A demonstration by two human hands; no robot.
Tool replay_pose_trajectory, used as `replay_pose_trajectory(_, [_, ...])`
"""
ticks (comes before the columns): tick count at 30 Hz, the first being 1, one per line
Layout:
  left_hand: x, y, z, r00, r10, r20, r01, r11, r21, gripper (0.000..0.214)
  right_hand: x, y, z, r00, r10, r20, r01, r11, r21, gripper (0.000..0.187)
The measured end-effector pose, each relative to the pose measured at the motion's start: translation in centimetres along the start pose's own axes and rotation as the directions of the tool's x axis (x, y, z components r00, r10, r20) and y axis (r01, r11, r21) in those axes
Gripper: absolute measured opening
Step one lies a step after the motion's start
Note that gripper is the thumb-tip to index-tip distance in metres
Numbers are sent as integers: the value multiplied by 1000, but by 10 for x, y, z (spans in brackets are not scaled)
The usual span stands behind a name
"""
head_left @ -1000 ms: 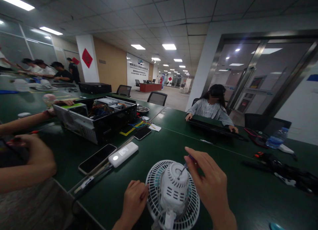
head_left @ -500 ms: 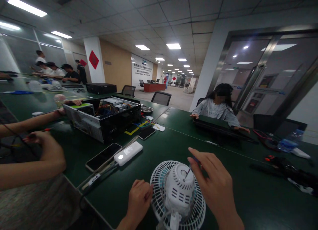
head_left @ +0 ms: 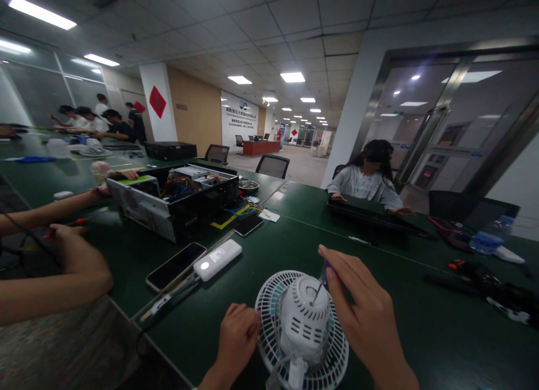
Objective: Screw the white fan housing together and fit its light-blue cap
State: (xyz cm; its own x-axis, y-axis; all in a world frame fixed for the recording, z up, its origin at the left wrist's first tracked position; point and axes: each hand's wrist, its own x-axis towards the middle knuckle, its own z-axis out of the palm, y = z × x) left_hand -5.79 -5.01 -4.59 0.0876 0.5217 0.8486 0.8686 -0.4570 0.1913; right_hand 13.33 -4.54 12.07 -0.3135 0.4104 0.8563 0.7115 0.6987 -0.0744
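Head view: right hand (head_left: 362, 307) pinching small screwdriver (head_left: 323, 274), tip in hole of white desk fan (head_left: 305, 322), fan lying grille-down on green table (head_left: 421, 334). Left hand (head_left: 236, 339) curled against grille rim. Risk: fan rocks, tip slips.

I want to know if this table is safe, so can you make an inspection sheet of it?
Surface: dark green table.
Job's things: white desk fan lying on its grille; small screwdriver with its tip in the fan's rear housing.
Clutter: two smartphones, white power bank, open computer case.
Hands: right hand holds the screwdriver; left hand touches the fan's grille.
Cables: coloured wires beside the case; black cables at right.
Surroundings: co-worker's hand at left; seated person across the table.
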Motion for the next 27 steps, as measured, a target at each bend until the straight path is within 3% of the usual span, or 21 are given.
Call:
replay_pose_trajectory(7, [-1,-2,1,1000,4,2,-4,1000,-6,37,-1,-2,0,998,10,-57,-14,998,-64,14])
replay_pose_trajectory(12, [-1,-2,1,1000,-6,-5,6,1000,12,37,-1,-2,-2,1000,5,-2,-5,1000,6,26])
replay_pose_trajectory(18, [-2,-2,1,1000,-18,9,18,1000,9,37,0,0,2,998,-12,-64,6,996,-84,15])
replay_pose_trajectory(24, [-1,-1,0,1000,-9,13,9,1000,12,37,-1,-1,-1,1000,2,-19,-2,1000,-18,28])
replay_pose_trajectory(27, [-1,-1,0,1000,-6,14,6,1000,11,37,-2,0,-1,999,3,-35,-4,1000,-30,26])
